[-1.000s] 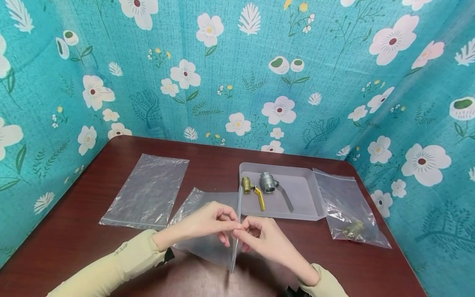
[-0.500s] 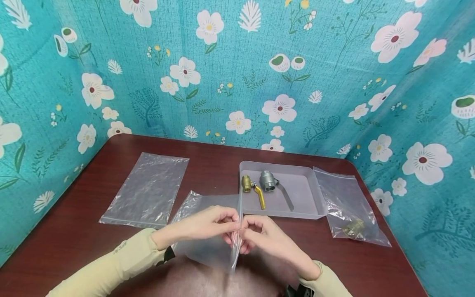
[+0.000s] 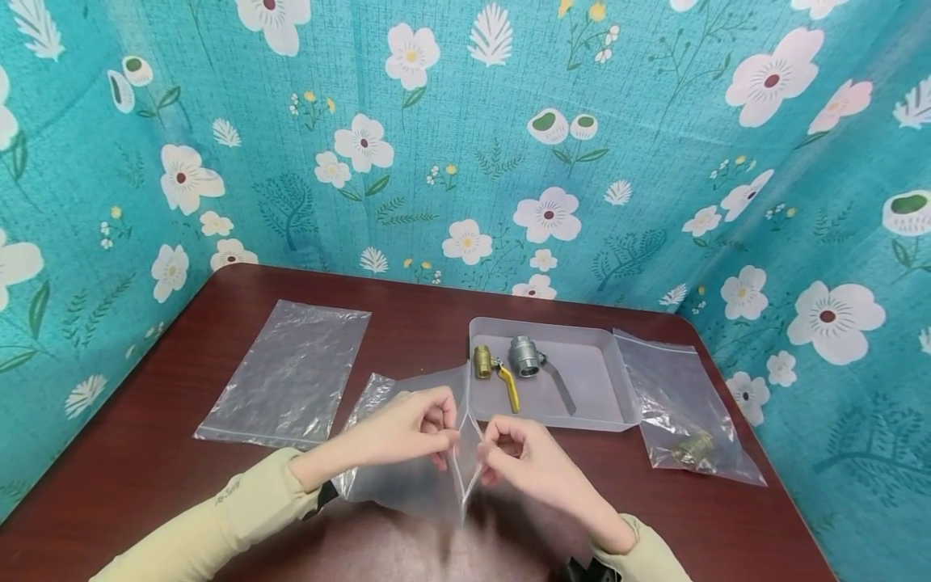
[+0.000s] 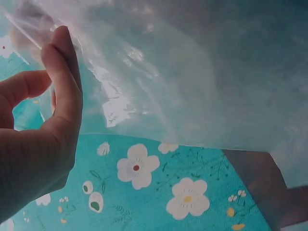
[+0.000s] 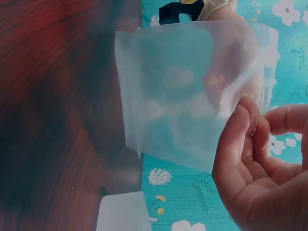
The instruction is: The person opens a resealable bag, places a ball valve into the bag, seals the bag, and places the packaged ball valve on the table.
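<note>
A clear zip bag is held above the near middle of the table, its mouth toward the right. My left hand pinches one lip of the mouth between thumb and fingers. Opposite it, my right hand pinches the other lip, and the mouth gapes in a diamond between them. In the left wrist view the bag's film spreads out from the fingers. The right wrist view shows the film beyond the pinching fingertips. No item shows inside this bag.
Behind the right hand, a shallow translucent tray holds a brass ball valve with yellow lever and a larger grey metal valve. A zip bag containing a brass piece lies at right. Another flat clear bag lies left.
The bag's lips, pressed together a second ago, are now parted. The hands have moved slightly away from each other, each with one lip. The tray and other bags have stayed put.
</note>
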{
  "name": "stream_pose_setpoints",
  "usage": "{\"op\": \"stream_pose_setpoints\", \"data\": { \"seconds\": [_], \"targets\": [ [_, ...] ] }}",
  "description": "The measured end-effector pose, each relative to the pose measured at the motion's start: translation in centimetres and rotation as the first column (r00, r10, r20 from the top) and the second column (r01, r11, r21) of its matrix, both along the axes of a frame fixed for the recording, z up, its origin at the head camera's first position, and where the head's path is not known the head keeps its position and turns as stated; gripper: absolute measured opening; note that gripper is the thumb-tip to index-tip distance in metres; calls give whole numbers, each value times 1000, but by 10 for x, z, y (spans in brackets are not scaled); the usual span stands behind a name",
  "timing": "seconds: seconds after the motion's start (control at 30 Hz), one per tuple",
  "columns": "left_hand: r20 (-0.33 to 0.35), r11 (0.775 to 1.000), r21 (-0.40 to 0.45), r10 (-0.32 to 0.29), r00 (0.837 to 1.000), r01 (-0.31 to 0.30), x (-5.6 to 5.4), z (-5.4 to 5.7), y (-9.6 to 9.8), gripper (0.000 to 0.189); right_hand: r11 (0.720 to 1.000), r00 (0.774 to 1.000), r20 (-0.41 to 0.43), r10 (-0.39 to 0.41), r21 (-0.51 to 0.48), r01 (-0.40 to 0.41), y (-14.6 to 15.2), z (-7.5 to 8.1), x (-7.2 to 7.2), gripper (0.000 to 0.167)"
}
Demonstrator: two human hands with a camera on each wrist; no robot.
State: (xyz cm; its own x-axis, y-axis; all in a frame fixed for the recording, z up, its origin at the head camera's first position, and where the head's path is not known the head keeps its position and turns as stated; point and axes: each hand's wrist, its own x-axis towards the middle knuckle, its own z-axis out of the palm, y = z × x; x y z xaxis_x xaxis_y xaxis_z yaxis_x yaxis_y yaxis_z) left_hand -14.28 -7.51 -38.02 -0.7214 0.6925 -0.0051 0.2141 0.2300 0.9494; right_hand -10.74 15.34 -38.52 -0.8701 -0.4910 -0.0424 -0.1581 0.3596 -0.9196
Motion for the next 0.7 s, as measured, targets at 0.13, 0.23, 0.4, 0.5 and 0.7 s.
{"op": "stream_pose_setpoints", "data": {
  "seconds": [0.13, 0.23, 0.4, 0.5, 0.7],
  "targets": [
    [-64, 999, -16, 40, 997, -41, 0, 2, -2, 9, 998, 994, -88, -59, 30, 62, 2, -1, 2, 11],
    [-76, 999, -43, 29, 997, -33, 1, 2, -2, 13, 996, 966, -245, -84, 0, 86, 1, -3, 4, 17],
    [-91, 998, -62, 5, 996, -11, 1, 0, 0, 16, 998, 865, -497, -64, -18, 63, -3, -6, 5, 29],
    [-98, 998, -68, 4, 995, -10, 2, 2, 0, 18, 997, 820, -571, -33, 37, 65, -4, -4, 6, 32],
    [-162, 991, -131, 14, 987, -35, 1, 5, -5, 31, 975, 776, -631, -16, 164, 153, 2, 4, 8, 23]
  ]
}}
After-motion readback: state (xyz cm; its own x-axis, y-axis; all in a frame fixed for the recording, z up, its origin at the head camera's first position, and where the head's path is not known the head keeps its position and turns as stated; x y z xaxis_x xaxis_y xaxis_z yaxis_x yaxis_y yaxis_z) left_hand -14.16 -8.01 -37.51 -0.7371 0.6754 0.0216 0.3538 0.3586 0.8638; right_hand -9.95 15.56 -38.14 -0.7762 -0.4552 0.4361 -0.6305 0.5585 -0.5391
